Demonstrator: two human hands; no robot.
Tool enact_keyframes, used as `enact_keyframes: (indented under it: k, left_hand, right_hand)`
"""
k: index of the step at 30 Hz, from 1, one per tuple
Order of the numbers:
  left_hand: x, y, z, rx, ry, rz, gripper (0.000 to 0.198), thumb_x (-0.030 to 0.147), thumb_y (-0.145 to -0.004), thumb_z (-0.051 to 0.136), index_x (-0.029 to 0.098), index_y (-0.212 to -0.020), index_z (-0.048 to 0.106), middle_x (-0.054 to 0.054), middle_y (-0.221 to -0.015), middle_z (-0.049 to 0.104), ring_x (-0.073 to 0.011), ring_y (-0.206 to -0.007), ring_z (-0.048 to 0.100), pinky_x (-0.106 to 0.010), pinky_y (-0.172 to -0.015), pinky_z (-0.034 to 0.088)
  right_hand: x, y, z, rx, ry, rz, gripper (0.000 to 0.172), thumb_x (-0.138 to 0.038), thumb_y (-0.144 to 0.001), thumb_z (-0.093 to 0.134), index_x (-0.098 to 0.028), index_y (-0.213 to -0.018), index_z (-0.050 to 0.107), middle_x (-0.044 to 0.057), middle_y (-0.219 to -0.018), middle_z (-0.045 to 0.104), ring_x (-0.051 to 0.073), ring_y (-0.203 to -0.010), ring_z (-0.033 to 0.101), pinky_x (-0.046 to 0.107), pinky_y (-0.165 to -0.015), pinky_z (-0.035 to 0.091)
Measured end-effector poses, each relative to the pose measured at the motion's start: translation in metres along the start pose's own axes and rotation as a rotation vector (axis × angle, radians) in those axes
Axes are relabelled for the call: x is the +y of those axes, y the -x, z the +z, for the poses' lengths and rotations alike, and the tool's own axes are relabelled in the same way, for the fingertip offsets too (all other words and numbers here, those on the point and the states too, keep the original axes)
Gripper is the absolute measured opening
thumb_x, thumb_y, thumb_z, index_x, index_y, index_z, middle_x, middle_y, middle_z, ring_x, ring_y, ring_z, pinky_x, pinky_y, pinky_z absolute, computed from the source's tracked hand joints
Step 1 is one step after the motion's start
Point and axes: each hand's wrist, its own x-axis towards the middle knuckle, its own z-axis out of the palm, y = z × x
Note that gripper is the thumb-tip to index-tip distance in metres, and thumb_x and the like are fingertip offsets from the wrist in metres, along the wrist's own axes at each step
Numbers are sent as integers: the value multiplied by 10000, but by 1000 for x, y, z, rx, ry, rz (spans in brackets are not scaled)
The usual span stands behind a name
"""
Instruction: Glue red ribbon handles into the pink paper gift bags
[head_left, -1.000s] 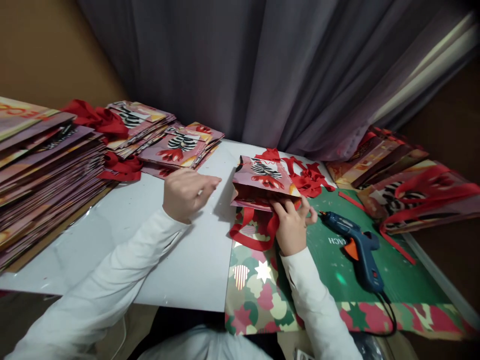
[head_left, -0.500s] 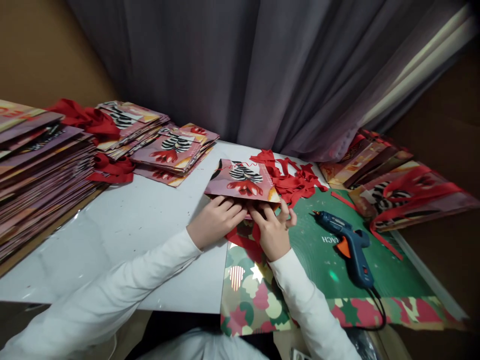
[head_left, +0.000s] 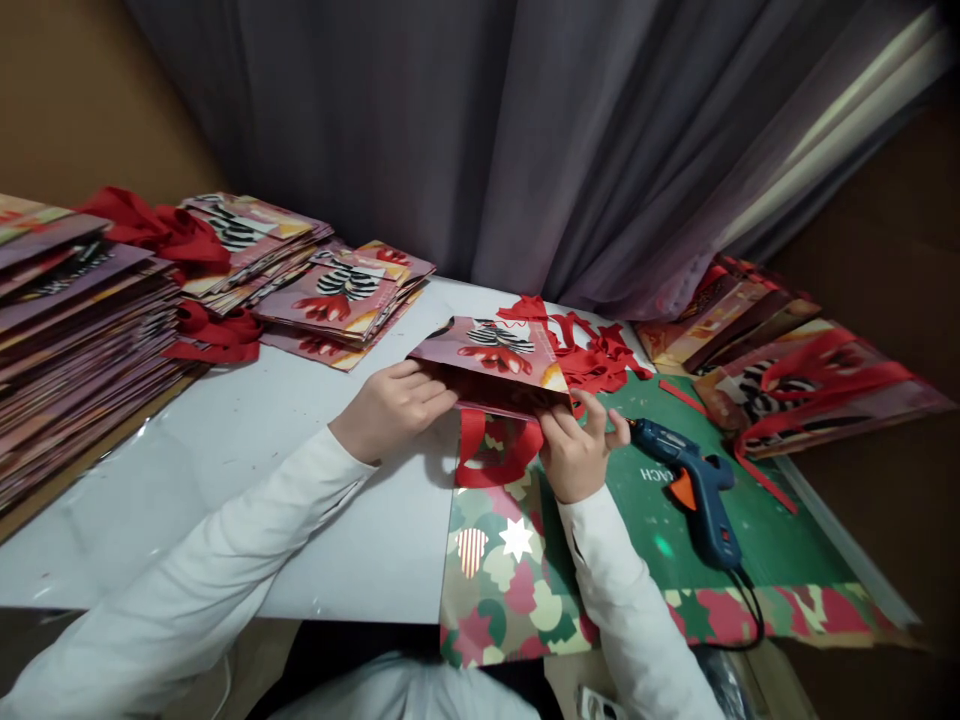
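In the middle of the table lies a pink and purple paper gift bag (head_left: 487,345) printed with a striped bow and red petals. Its mouth faces me and gapes a little. A loop of red ribbon (head_left: 495,470) hangs from the near edge as a handle. My left hand (head_left: 394,410) is closed on the left corner of the mouth, its fingertips partly inside. At the right corner, my right hand (head_left: 577,450) grips the edge, with some fingers hidden under it and others sticking out to the right.
A blue glue gun (head_left: 694,480) lies on a green board (head_left: 637,540) at right. Loose red ribbons (head_left: 600,360) lie behind the bag. Flat bags are stacked high at left (head_left: 82,340), with a smaller stack (head_left: 337,300) behind. Finished bags (head_left: 810,390) stand at right.
My hands have moved apart to the bag's two corners, and its mouth has opened wider. The red ribbon loop now shows more fully below the near edge.
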Motion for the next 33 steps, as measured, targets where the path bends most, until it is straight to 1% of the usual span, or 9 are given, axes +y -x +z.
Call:
enact_keyframes:
  k: [2,5,10,15,19,25,28,30,33]
  left_hand:
    - [0,-2,-4,14,4,7,204,87,-943,502,158,-851,671,11,-709,694,-143,-660,605,-296,-660,462]
    - [-1,-6,-9,-32,-32,27,250,88,-957,457,160,-846,669,8,-685,666,-151,-629,575,-311,-641,450]
    - [2,-6,-7,-85,-37,89,258,106,-972,423,158,-969,676,-2,-716,657,-157,-639,554,-326,-688,450]
    - [8,-5,-7,-43,-17,91,290,93,-963,413,171,-817,652,6,-664,635,-139,-617,526,-312,-723,453]
    - [10,-7,-11,-16,12,82,299,106,-958,414,183,-787,647,15,-651,644,-132,-606,523,-301,-727,452]
    - [9,-10,-14,-44,16,91,300,169,-970,407,155,-914,701,-15,-697,683,-160,-647,565,-335,-738,445]
    - [10,-9,-13,-40,72,75,272,176,-954,439,140,-1014,702,-47,-852,734,-172,-738,616,-354,-788,444]
    - [11,-8,-13,-18,156,32,276,168,-953,441,157,-1073,689,-54,-944,744,-163,-779,636,-363,-824,442]
    - [14,-8,-15,34,285,-27,270,134,-963,444,186,-1090,676,-34,-912,742,-131,-776,647,-355,-855,439]
  right_hand:
    - [0,-1,-2,-5,7,-8,239,-145,-897,512,-265,-863,716,-22,-807,733,208,-1117,539,414,-1011,140]
    - [1,-1,-4,-41,1,-44,253,-140,-896,502,-266,-906,721,-8,-818,728,213,-1148,521,415,-1012,140]
    - [0,1,-4,-104,-50,-83,302,-153,-886,501,-267,-1072,711,20,-905,724,242,-1197,453,408,-1009,150]
    - [-2,1,-7,-89,-94,-55,258,-173,-904,487,-271,-931,724,4,-775,677,237,-1140,461,393,-994,147]
    - [0,0,-11,-90,-113,-48,268,-196,-892,468,-277,-920,722,13,-761,656,241,-1118,468,398,-974,164]
    - [1,4,-12,-205,-170,-48,361,-192,-823,510,-300,-1101,714,26,-872,673,274,-1184,407,423,-991,155]
    - [0,8,-11,-264,-181,-17,427,-191,-811,522,-314,-1185,688,25,-939,682,290,-1218,379,437,-1004,136]
    - [-2,10,-9,-248,-178,-2,419,-174,-819,518,-313,-1173,693,22,-937,688,287,-1214,382,440,-1002,135]
    - [-1,9,-7,-204,-187,18,378,-155,-840,497,-286,-1124,710,24,-933,705,284,-1200,393,441,-983,166]
